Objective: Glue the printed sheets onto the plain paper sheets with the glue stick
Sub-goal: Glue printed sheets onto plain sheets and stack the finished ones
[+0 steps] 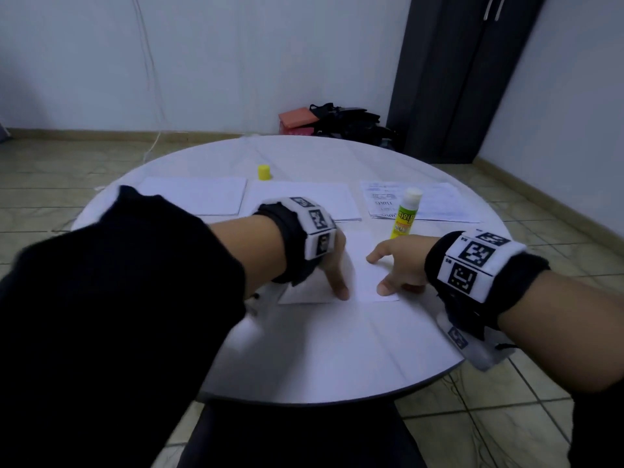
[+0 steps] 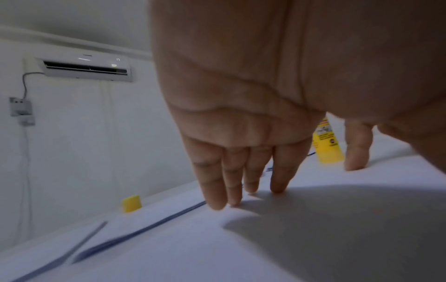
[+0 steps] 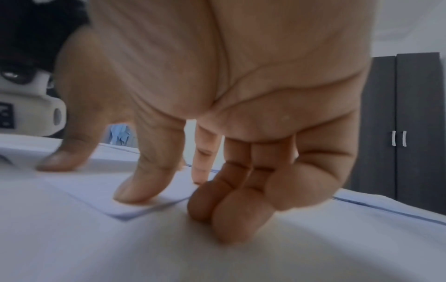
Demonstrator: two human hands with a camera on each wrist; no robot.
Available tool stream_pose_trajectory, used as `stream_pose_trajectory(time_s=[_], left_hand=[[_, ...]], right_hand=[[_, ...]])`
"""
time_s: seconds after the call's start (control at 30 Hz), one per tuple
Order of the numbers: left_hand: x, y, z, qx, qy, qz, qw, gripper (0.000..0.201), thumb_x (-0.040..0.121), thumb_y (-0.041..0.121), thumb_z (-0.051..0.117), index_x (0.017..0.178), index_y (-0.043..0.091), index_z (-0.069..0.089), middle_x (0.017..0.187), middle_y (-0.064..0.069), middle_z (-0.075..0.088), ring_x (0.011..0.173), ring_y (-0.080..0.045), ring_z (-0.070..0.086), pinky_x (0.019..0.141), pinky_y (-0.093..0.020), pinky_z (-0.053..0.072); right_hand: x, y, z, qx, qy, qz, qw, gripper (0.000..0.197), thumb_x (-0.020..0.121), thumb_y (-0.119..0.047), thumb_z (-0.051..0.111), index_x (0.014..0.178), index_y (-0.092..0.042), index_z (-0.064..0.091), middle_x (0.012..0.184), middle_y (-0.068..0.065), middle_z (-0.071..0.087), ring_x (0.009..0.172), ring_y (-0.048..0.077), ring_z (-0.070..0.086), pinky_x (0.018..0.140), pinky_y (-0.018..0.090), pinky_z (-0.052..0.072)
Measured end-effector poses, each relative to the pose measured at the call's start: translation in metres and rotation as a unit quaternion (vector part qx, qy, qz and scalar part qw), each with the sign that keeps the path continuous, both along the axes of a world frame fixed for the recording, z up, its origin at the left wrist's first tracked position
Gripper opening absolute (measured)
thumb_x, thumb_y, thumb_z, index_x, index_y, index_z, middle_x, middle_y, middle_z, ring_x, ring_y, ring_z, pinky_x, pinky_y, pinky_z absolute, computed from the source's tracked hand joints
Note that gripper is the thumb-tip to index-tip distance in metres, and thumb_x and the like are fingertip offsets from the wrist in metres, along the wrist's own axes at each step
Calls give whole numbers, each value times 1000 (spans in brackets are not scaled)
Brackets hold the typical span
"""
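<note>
Both hands, left hand (image 1: 329, 265) and right hand (image 1: 395, 265), are pressing the sheet (image 1: 363, 265) flat-fingered, grasping nothing; uneven pressure is risking skew or wrinkles.

White walls (image 1: 236, 62), tiled floor (image 1: 50, 184), dark wardrobe (image 1: 456, 79) (two handles), possibly bags (image 1: 347, 123) beside it

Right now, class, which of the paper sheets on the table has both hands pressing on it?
The sheet nearest the person, under the left hand and right hand. The two plain sheets and the printed sheets behind lie untouched.
</note>
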State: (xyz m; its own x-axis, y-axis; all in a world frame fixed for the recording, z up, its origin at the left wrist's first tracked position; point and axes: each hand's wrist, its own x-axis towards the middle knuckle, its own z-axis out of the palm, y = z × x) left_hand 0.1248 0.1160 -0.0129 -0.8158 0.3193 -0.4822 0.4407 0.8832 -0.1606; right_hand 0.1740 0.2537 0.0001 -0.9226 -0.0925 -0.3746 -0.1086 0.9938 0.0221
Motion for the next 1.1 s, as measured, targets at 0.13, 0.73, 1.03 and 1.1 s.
stream_pose_trajectory(time_s=[0.13,0.73,1.03,1.1], left_hand=[[8,-56,7,17,-8,45,999,78,69,50,78,134,20,50,133,0,55,120,-20,51,85,-22,35],[19,-117,11,1,-17,90,996,108,65,52,80,150,22,19,151,8,27,135,-20,37,108,-35,32],[22,-115,14,-16,-7,113,993,104,68,52,78,149,27,17,142,0,42,127,-22,44,87,-30,34],[21,-114,16,-19,-11,117,993,101,68,52,78,147,27,21,140,0,42,124,-22,46,83,-30,32]], right_hand=[[-7,12,-6,-66,-18,-36,997,61,80,-35,72,134,-37,44,70,-5,53,54,12,49,42,17,37],[6,-84,11,168,27,198,965,38,88,-32,62,121,-13,62,121,6,60,112,23,58,73,21,36],[-20,-138,0,65,-40,230,970,60,81,-50,66,123,-9,53,112,4,62,109,23,57,70,21,40],[-31,-118,0,80,-49,211,973,74,74,-55,70,127,-8,50,126,7,57,116,27,54,86,29,43]])
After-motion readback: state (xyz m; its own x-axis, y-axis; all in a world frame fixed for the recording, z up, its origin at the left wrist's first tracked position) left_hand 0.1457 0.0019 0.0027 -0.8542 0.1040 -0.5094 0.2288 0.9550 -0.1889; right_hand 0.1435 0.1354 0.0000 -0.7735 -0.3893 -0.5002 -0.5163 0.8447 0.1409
